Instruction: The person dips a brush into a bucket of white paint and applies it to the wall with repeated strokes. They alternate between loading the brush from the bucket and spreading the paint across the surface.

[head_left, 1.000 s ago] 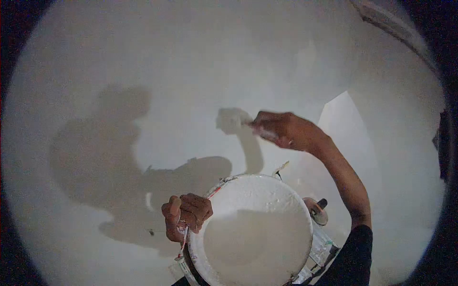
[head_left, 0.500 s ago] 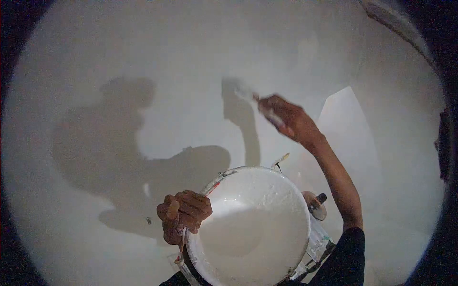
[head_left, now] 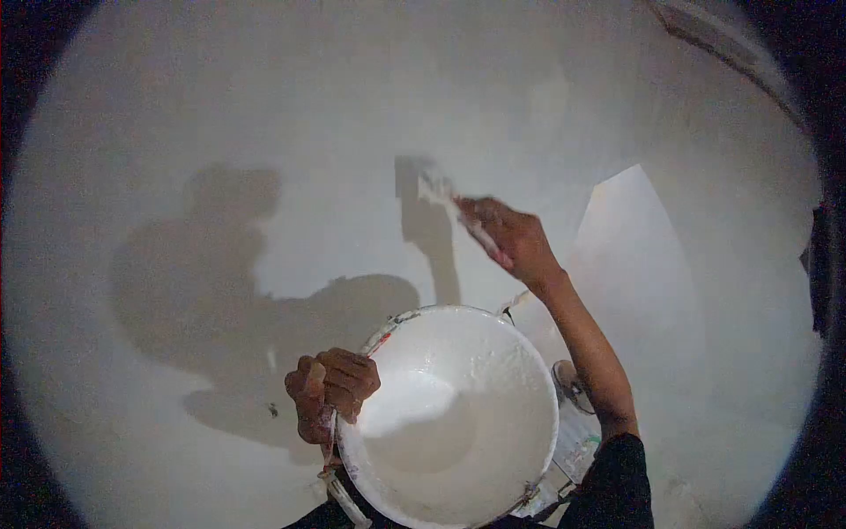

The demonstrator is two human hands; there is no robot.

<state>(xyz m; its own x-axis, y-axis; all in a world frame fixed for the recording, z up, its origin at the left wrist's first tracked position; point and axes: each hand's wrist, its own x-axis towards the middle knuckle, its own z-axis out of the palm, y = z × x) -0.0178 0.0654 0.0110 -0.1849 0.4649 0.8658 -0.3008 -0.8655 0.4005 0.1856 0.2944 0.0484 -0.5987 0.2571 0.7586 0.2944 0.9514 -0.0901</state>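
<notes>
My left hand (head_left: 335,392) is closed round the left rim of a white bucket (head_left: 520,379), its fingers folded over the edge. Pale, creamy paint lies inside the bucket, and smears of it coat the inner wall. Above it, my right hand (head_left: 515,238) grips a paintbrush (head_left: 437,187) by its handle. The whitened, motion-blurred brush head points up and left, overlapping the pale wall (head_left: 352,106) in this view. A dark shadow of the brush and hand falls on the wall just beside the brush head.
A bright patch of light (head_left: 634,212) spreads on the wall right of my forearm. A ledge-like strip (head_left: 723,44) runs along the upper right. Behind the bucket, near my right elbow, paint-spotted gear and a round object (head_left: 571,383) are partly hidden.
My right hand and the paintbrush have shifted left and slightly down in view. The bucket and my left hand appear slightly farther left, with the grip unchanged.
</notes>
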